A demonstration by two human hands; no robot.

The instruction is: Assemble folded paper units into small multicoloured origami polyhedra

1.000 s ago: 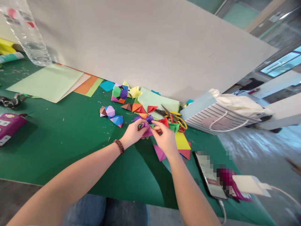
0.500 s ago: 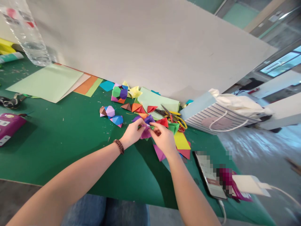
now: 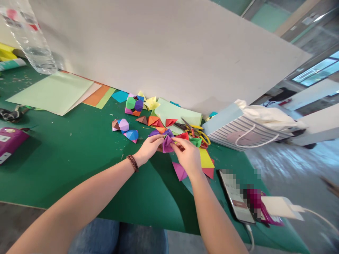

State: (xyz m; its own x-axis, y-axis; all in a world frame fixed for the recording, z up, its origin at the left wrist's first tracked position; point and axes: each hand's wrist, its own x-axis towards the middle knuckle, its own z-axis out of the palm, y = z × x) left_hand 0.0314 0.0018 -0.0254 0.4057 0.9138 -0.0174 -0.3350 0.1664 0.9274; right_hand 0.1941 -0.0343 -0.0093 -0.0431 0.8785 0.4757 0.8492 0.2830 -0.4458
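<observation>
Held piece: a purple folded paper unit [image 3: 167,144], pointed and tilted, sits between the two hands, just above the loose paper on the worktop [image 3: 66,169], with green folds showing beneath it.
Left hand: the left hand [image 3: 149,148] comes in from 7 o'clock, with a brown beaded bracelet [image 3: 132,163] on its wrist.
Left fingers: together, pressed against the piece's left side and underside.
Right hand: the right hand [image 3: 186,157] comes in from 5 o'clock, on the far side of the piece from the left hand.
Right fingers: thumb and fingertips pinched closed on the piece's right side.
Just beyond the hands: at 12 o'clock lie orange and red folded units [image 3: 153,120]; at 1 o'clock, a red unit [image 3: 182,135] and a green unit [image 3: 196,141].
Under the right hand: at 4 o'clock, a yellow paper [image 3: 205,158]; at 5 o'clock, a magenta paper triangle [image 3: 179,171].
Finished shapes: at 10 o'clock, a lilac and blue origami ball [image 3: 124,128]; at 11 o'clock, a green and purple one [image 3: 134,104].
Tools: yellow-handled scissors [image 3: 194,130] lie open at 1 o'clock, near a striped paper bag [image 3: 246,132] at 2 o'clock.
Other items: a pixelated phone [image 3: 234,197] lies at 4 o'clock, a light-green paper sheet [image 3: 51,91] at 10 o'clock, and a plastic water bottle [image 3: 31,42] stands further out at 10 o'clock.
</observation>
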